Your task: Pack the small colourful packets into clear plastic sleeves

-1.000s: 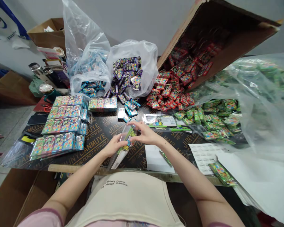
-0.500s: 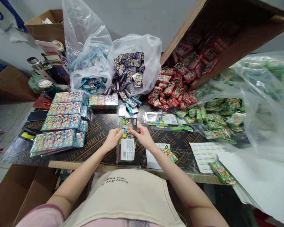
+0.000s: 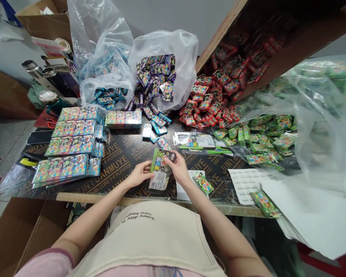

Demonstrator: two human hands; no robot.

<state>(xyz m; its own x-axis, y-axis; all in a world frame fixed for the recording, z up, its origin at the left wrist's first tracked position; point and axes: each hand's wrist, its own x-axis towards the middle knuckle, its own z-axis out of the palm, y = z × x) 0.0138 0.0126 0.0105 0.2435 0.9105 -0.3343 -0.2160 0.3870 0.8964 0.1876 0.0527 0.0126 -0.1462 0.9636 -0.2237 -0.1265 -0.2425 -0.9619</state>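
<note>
Two hands point(image 3: 140, 175) point(image 3: 180, 168) hold a packet point(image 3: 158, 179); one bag point(image 3: 187, 48) contains purple packs point(image 3: 154, 80).

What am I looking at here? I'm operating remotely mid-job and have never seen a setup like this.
There is no machine: a person works with two bare hands, and one head-worn camera looks forward and down. The right hand holds a flat, printed packet above the dark table. The left hand is at the packet's left edge; how firmly it grips, I can't tell.

On the picture's left lie rows of multicolored packs. Farther back, plastic bags hold blue packs and purple packs. Red packs spill from a tilted cardboard box, with green packs to the right.
</note>
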